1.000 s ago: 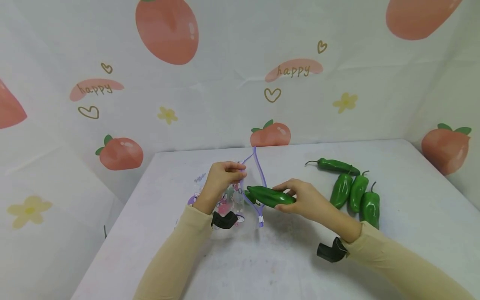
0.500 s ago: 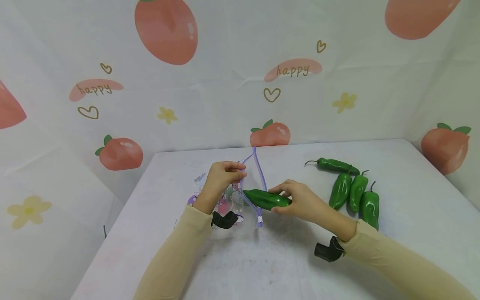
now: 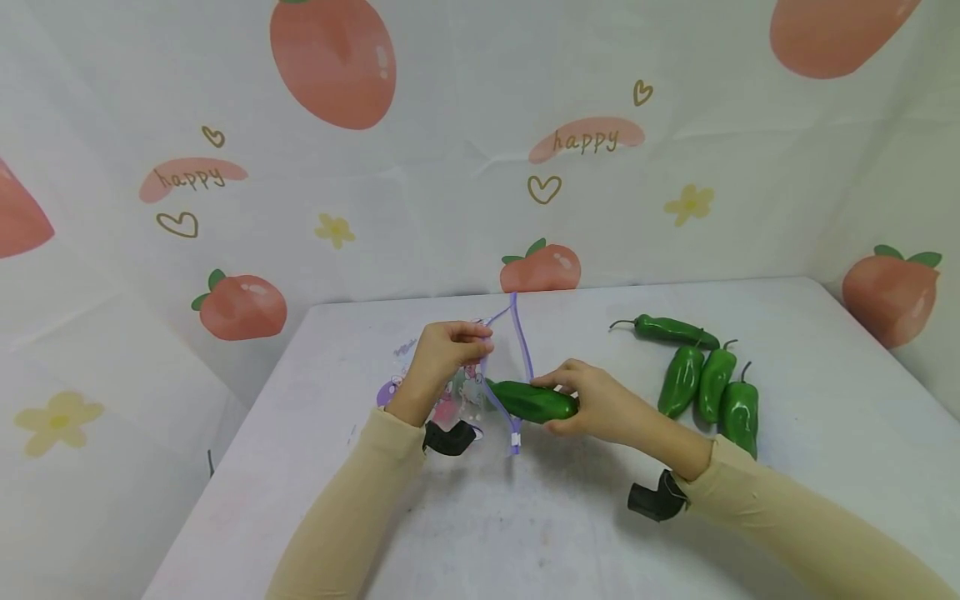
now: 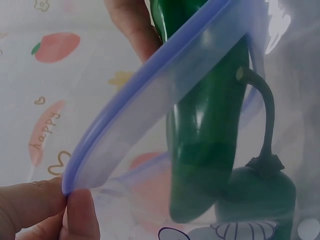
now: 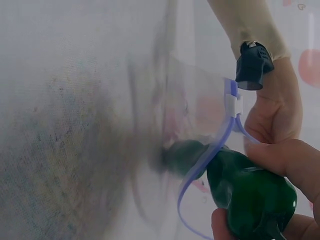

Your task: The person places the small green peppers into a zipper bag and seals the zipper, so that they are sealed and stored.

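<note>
four green peppers point(image 3: 701, 375) lie beyond the right hand point(image 3: 592, 404), whose gripped fifth pepper point(image 3: 532, 401) now sits deeper in the zip bag point(image 3: 480, 392) pinched by the left hand point(image 3: 438, 358).

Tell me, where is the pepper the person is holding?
In the head view the held pepper is mid-table, gripped by the right hand, its tip poking through the purple-rimmed mouth of the clear bag that the left hand pinches open.

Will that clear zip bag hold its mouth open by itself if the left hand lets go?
Probably not. The bag looks like thin floppy film, and its purple rim bows open only where the left hand pinches it. The glossy pepper in the right hand seems smooth and may slide in easily.
</note>
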Demonstrator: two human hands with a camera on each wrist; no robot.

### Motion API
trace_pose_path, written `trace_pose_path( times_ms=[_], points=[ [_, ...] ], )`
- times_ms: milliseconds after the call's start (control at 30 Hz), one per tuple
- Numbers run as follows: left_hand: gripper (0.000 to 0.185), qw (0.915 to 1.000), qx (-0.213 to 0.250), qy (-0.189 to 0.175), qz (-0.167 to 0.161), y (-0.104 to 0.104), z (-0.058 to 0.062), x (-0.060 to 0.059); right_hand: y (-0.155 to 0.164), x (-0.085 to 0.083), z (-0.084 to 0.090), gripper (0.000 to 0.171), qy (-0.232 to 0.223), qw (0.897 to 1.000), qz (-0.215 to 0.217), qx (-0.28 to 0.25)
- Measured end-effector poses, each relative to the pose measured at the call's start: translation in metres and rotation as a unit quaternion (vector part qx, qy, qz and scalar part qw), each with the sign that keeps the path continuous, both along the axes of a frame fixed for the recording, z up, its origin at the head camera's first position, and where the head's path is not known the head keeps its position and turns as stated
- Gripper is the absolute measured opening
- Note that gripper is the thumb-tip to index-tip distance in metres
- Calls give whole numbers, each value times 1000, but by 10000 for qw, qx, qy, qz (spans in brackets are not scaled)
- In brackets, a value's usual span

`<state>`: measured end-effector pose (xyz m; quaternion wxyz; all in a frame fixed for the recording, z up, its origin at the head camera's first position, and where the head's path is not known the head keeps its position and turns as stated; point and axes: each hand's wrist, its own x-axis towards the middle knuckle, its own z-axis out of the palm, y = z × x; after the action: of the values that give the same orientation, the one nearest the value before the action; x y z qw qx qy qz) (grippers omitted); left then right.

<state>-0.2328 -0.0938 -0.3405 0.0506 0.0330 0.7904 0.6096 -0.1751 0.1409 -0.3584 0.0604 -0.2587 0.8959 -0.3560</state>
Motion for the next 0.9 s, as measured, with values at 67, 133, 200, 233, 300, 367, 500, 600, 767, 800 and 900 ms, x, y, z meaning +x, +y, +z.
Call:
trace_pose_path(
  times_ms=[67, 133, 200, 233, 300, 367, 500, 600, 767, 800, 900],
  points=[
    [21, 10000, 19, -6, 10, 1, 0, 0, 0, -1, 0, 51, 37, 10000, 74, 6],
    [21, 10000, 32, -24, 30, 1, 0, -1, 0, -1, -1, 52, 92, 9999, 128, 23],
    [21, 10000, 39, -41, 40, 1, 0, 0, 0, -2, -1, 52, 122, 9998, 177, 20],
    [21, 10000, 31, -46, 46, 1, 0, 0, 0, -2, -1, 52, 149, 9997, 197, 24],
    [21, 10000, 18, -57, 47, 1, 0, 0, 1, -3, -2, 51, 177, 9996, 230, 19],
    [21, 10000, 3, -74, 39, 1, 0, 0, 1, -3, -2, 50, 193, 9995, 265, 0],
    [21, 10000, 25, -79, 13, 1, -1, -1, 1, -4, -3, 50, 96, 9995, 289, -80],
    [21, 10000, 52, -32, 0, 1, -1, -1, 1, -5, -4, 49, -69, 9995, 270, -167],
    [21, 10000, 54, 19, 6, 1, -1, -1, 0, -5, -3, 46, -361, 9987, 220, -302],
    [21, 10000, 56, 13, 14, 1, 0, -1, 0, -5, -3, 45, -415, 9984, 214, -327],
    [21, 10000, 73, -4, 27, 2, 1, 0, -1, -5, -2, 42, -531, 9976, 188, -408]
  ],
)
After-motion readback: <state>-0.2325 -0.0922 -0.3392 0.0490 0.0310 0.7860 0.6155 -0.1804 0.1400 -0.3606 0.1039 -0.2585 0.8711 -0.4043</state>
